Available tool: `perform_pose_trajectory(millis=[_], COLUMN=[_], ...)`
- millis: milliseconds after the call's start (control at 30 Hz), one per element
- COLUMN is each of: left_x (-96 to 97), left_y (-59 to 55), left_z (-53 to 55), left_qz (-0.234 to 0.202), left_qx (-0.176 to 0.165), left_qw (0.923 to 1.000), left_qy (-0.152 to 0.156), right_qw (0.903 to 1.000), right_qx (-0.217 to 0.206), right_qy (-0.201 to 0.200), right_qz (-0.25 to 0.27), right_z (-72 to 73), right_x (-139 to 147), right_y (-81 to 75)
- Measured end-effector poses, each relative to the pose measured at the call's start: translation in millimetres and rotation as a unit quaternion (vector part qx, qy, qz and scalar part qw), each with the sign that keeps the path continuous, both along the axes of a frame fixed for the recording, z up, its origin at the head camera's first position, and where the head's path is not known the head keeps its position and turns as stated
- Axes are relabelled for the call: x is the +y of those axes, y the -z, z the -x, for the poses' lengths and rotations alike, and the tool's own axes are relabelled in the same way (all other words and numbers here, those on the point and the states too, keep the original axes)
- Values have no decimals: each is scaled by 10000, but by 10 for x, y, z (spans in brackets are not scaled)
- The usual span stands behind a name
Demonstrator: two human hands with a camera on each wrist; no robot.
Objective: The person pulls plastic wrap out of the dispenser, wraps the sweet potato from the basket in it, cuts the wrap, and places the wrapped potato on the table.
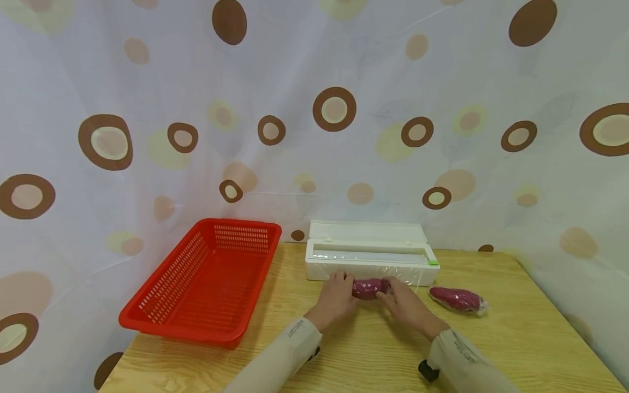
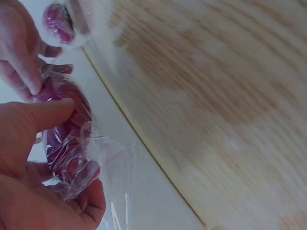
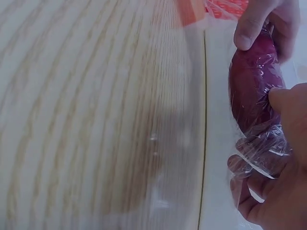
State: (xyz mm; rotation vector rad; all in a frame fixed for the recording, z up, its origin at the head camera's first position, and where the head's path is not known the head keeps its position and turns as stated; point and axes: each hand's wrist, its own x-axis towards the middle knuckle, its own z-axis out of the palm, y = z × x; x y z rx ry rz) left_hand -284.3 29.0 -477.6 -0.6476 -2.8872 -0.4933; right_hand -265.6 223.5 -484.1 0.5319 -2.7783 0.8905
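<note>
Both hands hold a purple sweet potato [image 1: 367, 289] between them, just before the white cling film dispenser [image 1: 366, 268]. My left hand [image 1: 337, 299] grips one end, its thumb on the skin in the left wrist view. At the other end, my right hand [image 1: 405, 304] pinches the potato through crumpled cling film [image 3: 266, 148], fingers curled beneath. Clear film also hangs loose beside the potato in the left wrist view. To the right of the right hand, a second film-wrapped sweet potato [image 1: 459, 301] lies on the wooden table [image 1: 373, 355].
A red plastic basket [image 1: 211, 295] with slotted sides stands at the left of the table. The dispenser's lid [image 1: 368, 232] is raised at the back, with a green slider [image 1: 433, 262] at its right end. A spotted curtain [image 1: 295, 109] hangs behind.
</note>
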Motion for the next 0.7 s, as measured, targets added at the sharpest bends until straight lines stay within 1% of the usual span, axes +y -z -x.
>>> perform_pose_trajectory(millis=[67, 133, 200, 300, 400, 500, 600, 700], left_x=[9, 11, 9, 1, 0, 5, 10, 10], left_y=[14, 21, 31, 42, 55, 62, 58, 56], left_z=[28, 55, 77, 103, 123, 137, 149, 154], left_qz=[61, 55, 42, 79, 137, 162, 84, -4], left_qx=[136, 167, 144, 121, 126, 94, 81, -11], left_qw=[9999, 9998, 9999, 9999, 9998, 9998, 9999, 9999], left_qy=[-19, -15, 2, 33, 40, 44, 94, 169], right_qw=[10000, 9998, 9996, 9995, 9993, 9988, 9980, 9978], right_qx=[77, 185, 233, 178, 99, 178, 308, 265], right_qy=[-18, -51, -29, 131, 321, 442, 521, 586], right_qz=[34, 90, 182, 236, 166, 112, 154, 182], right_z=[20, 42, 58, 67, 62, 65, 79, 104], right_x=[-7, -9, -7, 16, 59, 97, 118, 129], right_y=[9, 23, 33, 46, 55, 66, 76, 88])
